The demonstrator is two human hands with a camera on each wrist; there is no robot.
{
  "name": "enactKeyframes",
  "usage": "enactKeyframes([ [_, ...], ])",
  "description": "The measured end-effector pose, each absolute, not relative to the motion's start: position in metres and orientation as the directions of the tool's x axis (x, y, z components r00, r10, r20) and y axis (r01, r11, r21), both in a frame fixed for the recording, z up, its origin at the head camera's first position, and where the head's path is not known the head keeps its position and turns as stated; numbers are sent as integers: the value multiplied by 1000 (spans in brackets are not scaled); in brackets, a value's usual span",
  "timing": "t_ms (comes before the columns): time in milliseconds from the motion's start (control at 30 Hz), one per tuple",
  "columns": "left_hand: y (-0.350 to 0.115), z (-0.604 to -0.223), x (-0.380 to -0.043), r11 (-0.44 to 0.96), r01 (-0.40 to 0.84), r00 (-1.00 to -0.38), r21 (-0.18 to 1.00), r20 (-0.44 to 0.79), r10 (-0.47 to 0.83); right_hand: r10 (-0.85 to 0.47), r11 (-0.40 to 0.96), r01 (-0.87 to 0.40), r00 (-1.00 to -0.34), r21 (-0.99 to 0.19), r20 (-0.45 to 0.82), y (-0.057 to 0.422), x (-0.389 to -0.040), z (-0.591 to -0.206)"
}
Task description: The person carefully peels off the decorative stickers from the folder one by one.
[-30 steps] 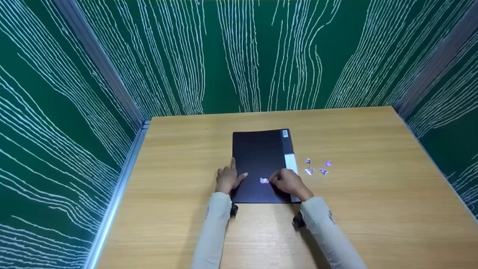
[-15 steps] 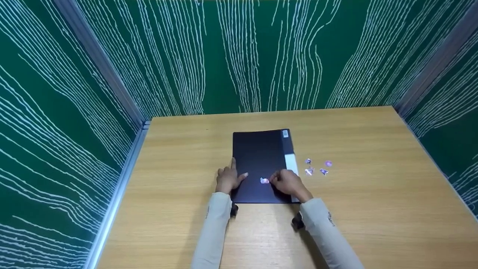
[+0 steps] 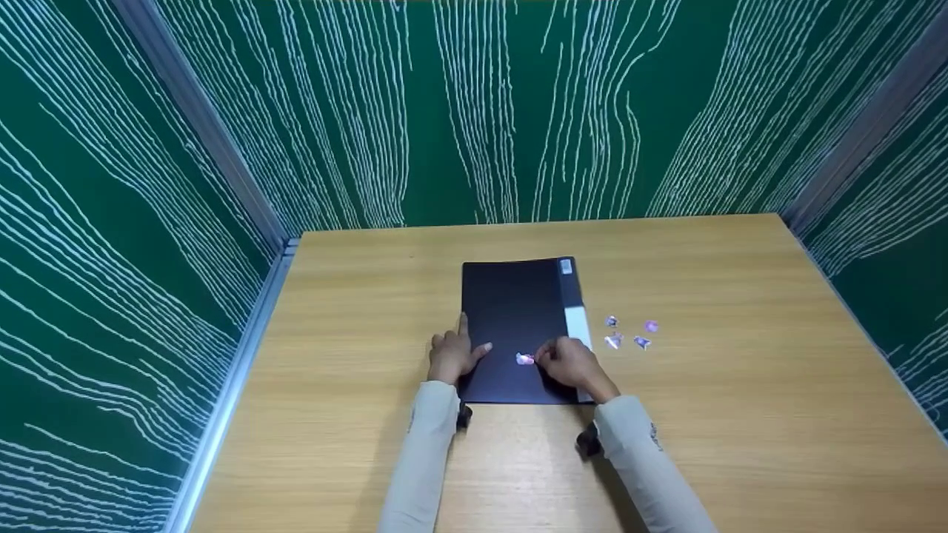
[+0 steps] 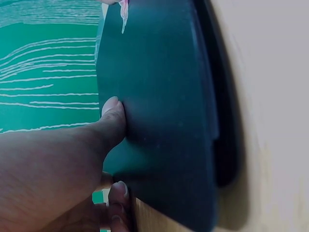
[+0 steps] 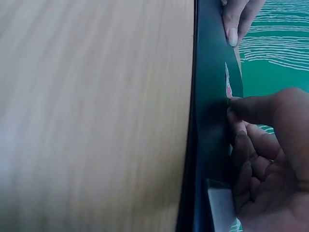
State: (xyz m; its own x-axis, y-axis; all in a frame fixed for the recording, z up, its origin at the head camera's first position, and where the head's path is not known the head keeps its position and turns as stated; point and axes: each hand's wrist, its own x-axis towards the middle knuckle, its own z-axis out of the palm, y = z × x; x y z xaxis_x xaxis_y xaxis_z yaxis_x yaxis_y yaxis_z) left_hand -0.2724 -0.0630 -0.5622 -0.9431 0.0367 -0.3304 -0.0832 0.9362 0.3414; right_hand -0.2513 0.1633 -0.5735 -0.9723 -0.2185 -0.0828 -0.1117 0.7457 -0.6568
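A dark folder (image 3: 511, 303) lies on the table, with a pale strip along its right side. My left hand (image 3: 449, 357) rests at the folder's left edge, its thumb (image 4: 114, 116) flat on the cover and the index finger along the edge. Over the lower part of the cover, my right hand (image 3: 570, 360) pinches a small shiny pink-and-white sticker (image 3: 524, 359) by its right end between thumb and index finger. In the right wrist view the sticker (image 5: 228, 83) stands tilted up from the cover. Whether its far end touches the folder, I cannot tell.
Several small shiny stickers (image 3: 642, 342) lie on the wooden table (image 3: 740, 385) just right of the folder. Green panels (image 3: 548, 111) with white wavy lines stand behind the table and at both sides, joined by metal posts (image 3: 200, 111).
Hardly anything differs. Both hands, the folder and the pinched sticker keep their places; the right forearm has shifted very slightly left.
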Motion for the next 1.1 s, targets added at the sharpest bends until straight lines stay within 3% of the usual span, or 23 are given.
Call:
enactKeyframes([
  [633,-63,-563,-272,925,-77,-955,371,-294,38,-211,698,-69,-971,-713,-112,164,-251,-571],
  [867,-63,-563,-270,929,-63,-957,364,-285,47,-176,688,0,-970,-726,-167,163,-251,-572],
  [1100,-63,-563,-272,928,-51,-963,369,-264,51,-226,691,-123,-973,-713,-52,165,-251,-573],
])
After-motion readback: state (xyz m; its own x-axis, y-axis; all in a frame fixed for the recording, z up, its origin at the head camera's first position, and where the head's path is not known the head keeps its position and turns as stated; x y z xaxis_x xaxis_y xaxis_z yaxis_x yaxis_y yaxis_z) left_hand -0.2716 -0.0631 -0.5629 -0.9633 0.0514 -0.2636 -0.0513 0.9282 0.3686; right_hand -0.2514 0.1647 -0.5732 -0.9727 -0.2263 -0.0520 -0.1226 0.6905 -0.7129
